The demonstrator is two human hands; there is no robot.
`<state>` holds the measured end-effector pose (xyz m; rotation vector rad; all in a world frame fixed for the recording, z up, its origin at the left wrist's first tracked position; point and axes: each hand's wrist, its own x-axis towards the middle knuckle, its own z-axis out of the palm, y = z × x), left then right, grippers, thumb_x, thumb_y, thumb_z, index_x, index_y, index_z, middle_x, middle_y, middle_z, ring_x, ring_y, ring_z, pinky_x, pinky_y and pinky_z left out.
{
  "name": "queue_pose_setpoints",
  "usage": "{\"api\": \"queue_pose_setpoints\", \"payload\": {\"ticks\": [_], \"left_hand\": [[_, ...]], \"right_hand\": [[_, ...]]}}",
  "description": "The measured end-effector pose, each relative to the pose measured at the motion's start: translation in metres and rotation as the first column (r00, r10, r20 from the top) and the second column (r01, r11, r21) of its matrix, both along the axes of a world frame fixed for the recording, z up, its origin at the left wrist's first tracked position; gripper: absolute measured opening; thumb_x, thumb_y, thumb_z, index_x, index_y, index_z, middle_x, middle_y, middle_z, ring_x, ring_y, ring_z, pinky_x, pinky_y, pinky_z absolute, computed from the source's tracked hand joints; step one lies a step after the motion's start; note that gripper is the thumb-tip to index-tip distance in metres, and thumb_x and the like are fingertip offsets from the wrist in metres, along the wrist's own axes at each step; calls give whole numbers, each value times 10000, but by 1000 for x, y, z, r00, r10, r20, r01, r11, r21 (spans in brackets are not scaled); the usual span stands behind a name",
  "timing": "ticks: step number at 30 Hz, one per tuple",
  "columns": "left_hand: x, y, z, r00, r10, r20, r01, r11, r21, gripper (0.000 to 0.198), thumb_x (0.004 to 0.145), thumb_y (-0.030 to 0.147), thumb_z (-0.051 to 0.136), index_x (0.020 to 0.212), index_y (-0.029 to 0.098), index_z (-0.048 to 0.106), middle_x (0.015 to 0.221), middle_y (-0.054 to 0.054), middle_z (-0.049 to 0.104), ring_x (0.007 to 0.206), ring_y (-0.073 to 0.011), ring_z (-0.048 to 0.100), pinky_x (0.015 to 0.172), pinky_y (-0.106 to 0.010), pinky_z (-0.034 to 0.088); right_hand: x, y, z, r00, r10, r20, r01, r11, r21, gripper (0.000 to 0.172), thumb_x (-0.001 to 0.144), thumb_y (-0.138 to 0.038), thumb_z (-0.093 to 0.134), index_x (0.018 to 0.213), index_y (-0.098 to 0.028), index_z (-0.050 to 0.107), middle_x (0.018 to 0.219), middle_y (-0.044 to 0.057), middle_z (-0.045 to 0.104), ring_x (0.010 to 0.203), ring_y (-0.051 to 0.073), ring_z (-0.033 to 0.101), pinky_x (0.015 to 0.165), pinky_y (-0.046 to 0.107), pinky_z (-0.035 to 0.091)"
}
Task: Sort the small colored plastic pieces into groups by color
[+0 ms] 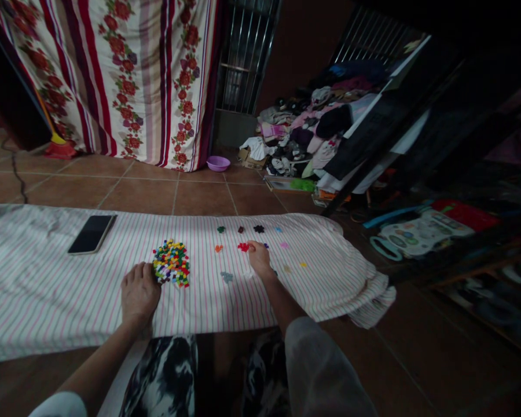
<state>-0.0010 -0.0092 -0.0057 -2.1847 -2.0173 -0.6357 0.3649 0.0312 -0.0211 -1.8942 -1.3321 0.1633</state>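
Note:
A mixed heap of tiny coloured blocks lies on the striped cloth. My left hand rests flat on the cloth at the heap's left edge, fingers stretched forward. Farther right, my right hand has its fingertips pinched together beside a small red cluster; whatever they hold is hidden. Around it sit small single-colour groups: dark green, brown, black, light blue, orange, pink, grey, beige and yellow. My hand partly covers white and dark blue ones.
A phone lies on the cloth at left. Beyond the cloth-covered surface are a tiled floor, a purple basin, a broom and a floral curtain. A clothes heap stands behind, a toy board to the right.

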Motion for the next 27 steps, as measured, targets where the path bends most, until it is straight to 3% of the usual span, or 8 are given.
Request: {"api": "queue_pose_setpoints", "payload": {"ticks": [3,15,20,23,27], "left_hand": [[0,0,0,1000,5,-3,-5,1000,-1,288,912,258,427,1130,138,572,1124,-154,635,1092,-295,546,884,-418,391],[0,0,2,1000,6,-4,-6,1000,-14,308,918,267,427,1156,126,561,1168,-163,627,1132,-304,547,918,-427,397],[0,0,1,1000,13,-7,-13,1000,-25,312,923,264,418,1157,118,564,1184,-166,622,1137,-305,545,931,-426,393],[1,1,2,1000,18,-11,-18,999,-36,305,918,252,420,1150,118,566,1183,-167,622,1128,-307,545,931,-435,400],[2,1,4,1000,24,-15,-24,999,-47,286,912,245,424,1130,131,570,1182,-162,624,1118,-308,548,934,-444,408]], "right_hand": [[0,-1,0,998,-60,-21,59,998,-20,306,753,-97,472,888,-196,729,910,58,744,894,179,701,905,338,535],[2,-3,4,993,-23,-119,13,997,-82,434,766,-46,431,1083,-171,699,998,83,759,968,195,704,954,350,519],[-7,-9,13,998,-56,-42,58,998,36,380,805,-106,430,1055,-163,710,1059,123,717,1039,229,655,991,384,493],[-26,-18,23,1000,16,2,-16,985,171,351,851,-168,423,1063,-151,702,1069,142,688,1020,236,638,970,393,501],[-66,-32,39,967,256,13,-249,927,282,290,895,-223,451,1061,-193,687,1022,102,682,897,195,647,847,333,541]]}}
